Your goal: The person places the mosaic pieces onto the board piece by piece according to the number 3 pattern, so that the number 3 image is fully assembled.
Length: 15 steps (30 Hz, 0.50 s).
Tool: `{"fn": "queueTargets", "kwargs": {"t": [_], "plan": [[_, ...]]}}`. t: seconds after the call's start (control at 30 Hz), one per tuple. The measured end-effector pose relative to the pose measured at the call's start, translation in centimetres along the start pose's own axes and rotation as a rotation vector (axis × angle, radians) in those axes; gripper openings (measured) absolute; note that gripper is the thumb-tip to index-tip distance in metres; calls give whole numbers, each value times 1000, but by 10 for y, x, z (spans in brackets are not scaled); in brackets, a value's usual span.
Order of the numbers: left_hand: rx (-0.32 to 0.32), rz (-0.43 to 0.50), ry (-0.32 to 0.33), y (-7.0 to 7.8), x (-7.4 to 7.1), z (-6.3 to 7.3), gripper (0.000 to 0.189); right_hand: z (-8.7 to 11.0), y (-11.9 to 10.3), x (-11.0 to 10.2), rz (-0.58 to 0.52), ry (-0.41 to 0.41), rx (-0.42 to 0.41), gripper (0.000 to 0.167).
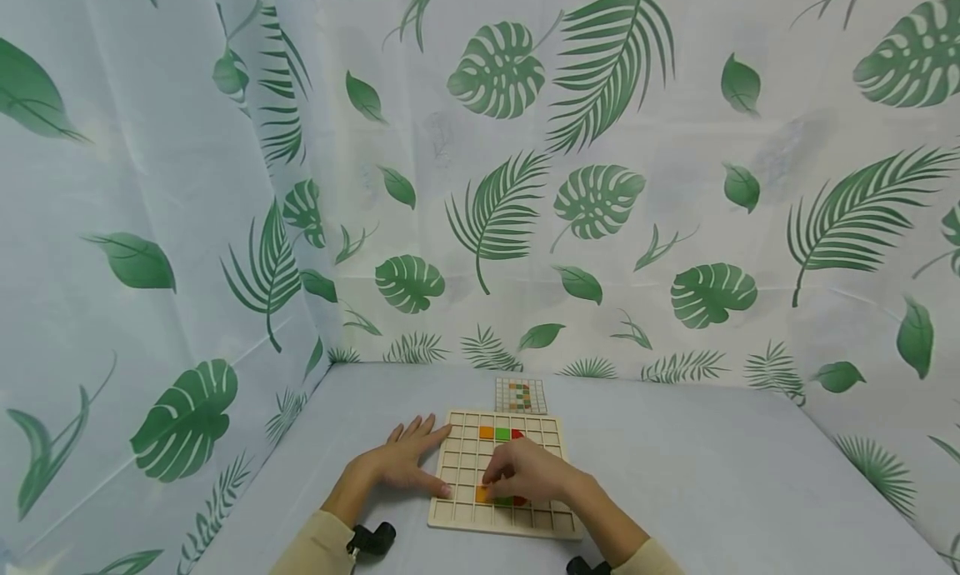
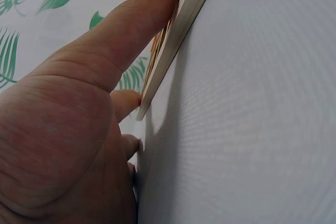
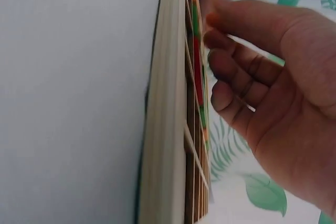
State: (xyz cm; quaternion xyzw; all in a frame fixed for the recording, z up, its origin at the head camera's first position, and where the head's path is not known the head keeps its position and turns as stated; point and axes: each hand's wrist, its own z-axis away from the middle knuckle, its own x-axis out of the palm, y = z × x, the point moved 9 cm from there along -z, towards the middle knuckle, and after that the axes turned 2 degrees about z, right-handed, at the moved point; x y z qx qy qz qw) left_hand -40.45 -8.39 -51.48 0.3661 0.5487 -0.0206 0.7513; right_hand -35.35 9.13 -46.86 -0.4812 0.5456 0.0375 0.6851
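Observation:
A wooden grid board (image 1: 456, 462) lies on the table with coloured tiles in some cells. My left hand (image 1: 401, 462) steadies its left side, thumb on the rim and index finger at the edge, fingers spread; the left wrist view shows the thumb (image 2: 131, 30) against the board's side (image 2: 176, 51). Over the lower rows, my right hand (image 1: 528, 472) pinches an orange tile (image 1: 482, 495) between thumb and fingertips, close to the board. Beside that tile, a green tile (image 1: 503, 501) and a red tile (image 1: 521, 501) show partly beneath the hand. The right hand covers the middle cells.
Behind the board lies a small card (image 1: 504, 396) printed with a coloured grid pattern. Upper-row tiles include an orange tile (image 1: 487, 432), a green tile (image 1: 502, 434) and a partly covered red tile (image 1: 517, 434). A white cloth covers the table (image 1: 697, 475); leaf-print curtains (image 1: 600, 308) stand behind and left.

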Motion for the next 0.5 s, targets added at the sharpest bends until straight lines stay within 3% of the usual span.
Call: {"fn": "queueTargets", "kwargs": {"t": [0.17, 0.4, 0.5], "plan": [[-2, 5, -1, 0, 1, 0, 114, 5, 11, -13, 14, 57, 48, 18], [-3, 4, 2, 1, 0, 0, 114, 19, 26, -39, 29, 153, 33, 35], [-4, 15, 2, 2, -2, 1, 113, 26, 37, -48, 18, 181, 78, 38]]}}
